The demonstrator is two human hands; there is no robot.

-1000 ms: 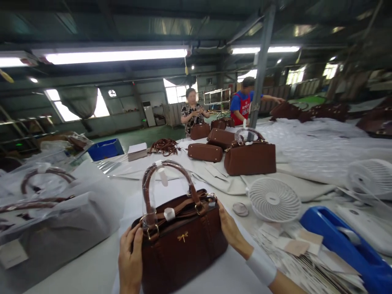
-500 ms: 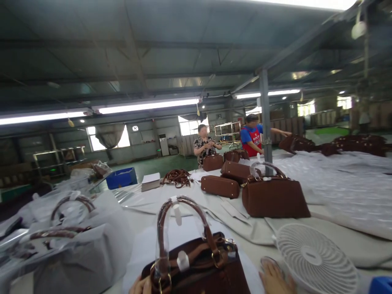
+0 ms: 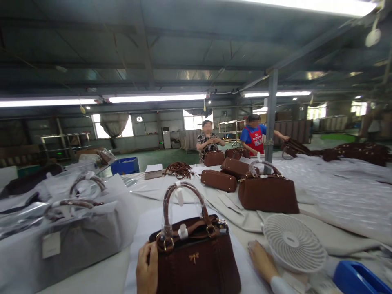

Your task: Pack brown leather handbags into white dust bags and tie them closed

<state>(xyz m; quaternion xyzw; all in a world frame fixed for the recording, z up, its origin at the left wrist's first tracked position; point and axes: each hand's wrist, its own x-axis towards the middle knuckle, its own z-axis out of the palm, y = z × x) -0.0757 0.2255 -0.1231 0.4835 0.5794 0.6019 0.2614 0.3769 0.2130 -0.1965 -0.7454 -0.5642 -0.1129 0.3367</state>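
A: Where has the dark brown handbag (image 3: 196,257) ended up?

B: Upright on a white sheet (image 3: 147,228) on the counter (image 3: 92,273), right at the near edge, its gold dragonfly emblem facing the camera and its two handles still wrapped in clear plastic.

A: And the hands?

B: The left hand (image 3: 147,269) is on the bag's left end, fingers wrapped over the corner just under the handle ring — that grip is clamped on the handbag. The right hand (image 3: 260,261) has changed. A second ago it pressed the bag's right end; now it lies flat on the counter, fingers apart, well clear of the bag and just beside the small white fan (image 3: 294,243). It holds nothing.

A: So the bag is only steadied from one side?

B: Yes — one hand carries the hold now, and the bag stands on its own base. The view has also lifted, so more of the hall shows.

A: What else is around?

B: A bagged handbag in plastic wrap (image 3: 70,228) to the left, a lighter brown handbag (image 3: 268,194) behind the fan, and a blue tape dispenser (image 3: 357,279) at the lower right. Two people work at the far end.
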